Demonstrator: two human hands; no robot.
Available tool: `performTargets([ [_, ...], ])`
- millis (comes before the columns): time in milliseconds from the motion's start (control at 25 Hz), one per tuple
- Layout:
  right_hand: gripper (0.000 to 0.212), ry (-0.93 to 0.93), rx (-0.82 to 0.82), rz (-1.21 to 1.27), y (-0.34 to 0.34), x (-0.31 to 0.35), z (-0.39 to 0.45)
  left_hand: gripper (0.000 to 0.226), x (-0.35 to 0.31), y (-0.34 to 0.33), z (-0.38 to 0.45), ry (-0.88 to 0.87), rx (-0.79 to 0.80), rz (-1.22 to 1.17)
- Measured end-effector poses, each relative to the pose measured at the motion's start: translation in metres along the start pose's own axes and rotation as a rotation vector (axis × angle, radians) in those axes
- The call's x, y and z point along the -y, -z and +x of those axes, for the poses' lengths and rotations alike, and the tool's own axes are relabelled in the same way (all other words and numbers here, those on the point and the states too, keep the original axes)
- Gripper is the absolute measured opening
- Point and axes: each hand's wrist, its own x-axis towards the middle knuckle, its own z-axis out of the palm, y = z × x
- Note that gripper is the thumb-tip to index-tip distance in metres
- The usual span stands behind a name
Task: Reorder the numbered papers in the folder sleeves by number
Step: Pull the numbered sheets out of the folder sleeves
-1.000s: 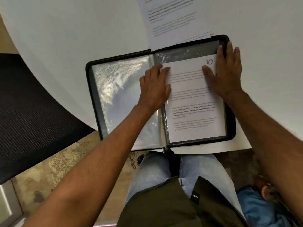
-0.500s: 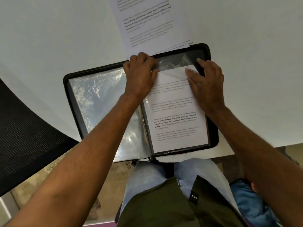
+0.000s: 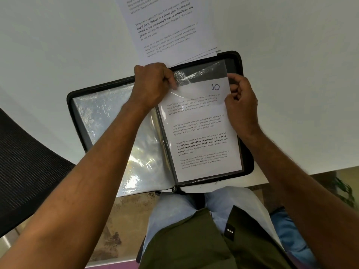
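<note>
Folder [image 3: 246,164] lies open on the white worktop [image 3: 58,45], near edge overhanging the lap. Paper marked 10 [image 3: 200,133] sits in the right-hand sleeve [image 3: 206,71], top edge short of the opening. Left hand [image 3: 153,84] — fingers curled — pinches the sleeve's top left corner. Right hand [image 3: 241,100] pinches the paper's top right corner. Loose sheets [image 3: 171,26] lie just beyond the folder.

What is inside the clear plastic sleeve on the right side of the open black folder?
The clear plastic sleeve holds one white printed paper marked 10, not fully pushed in. Any sheet behind it is covered, and both hands hide its top corners.
</note>
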Motion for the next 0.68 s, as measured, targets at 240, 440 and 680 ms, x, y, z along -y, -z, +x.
performTargets([
  [240, 0.031, -0.02, -0.019, 0.032, -0.003, 0.002, -0.003, 0.032, -0.01, 0.002, 0.021, -0.021, 0.152, 0.019],
  [440, 0.03, -0.035, -0.04, 0.065, -0.005, 0.006, -0.004, 0.01, -0.021, -0.01, 0.021, -0.114, 0.201, 0.062],
  [680, 0.032, -0.061, -0.019, 0.074, -0.001, 0.007, -0.007, 0.005, -0.022, -0.018, 0.02, -0.131, 0.115, 0.078],
])
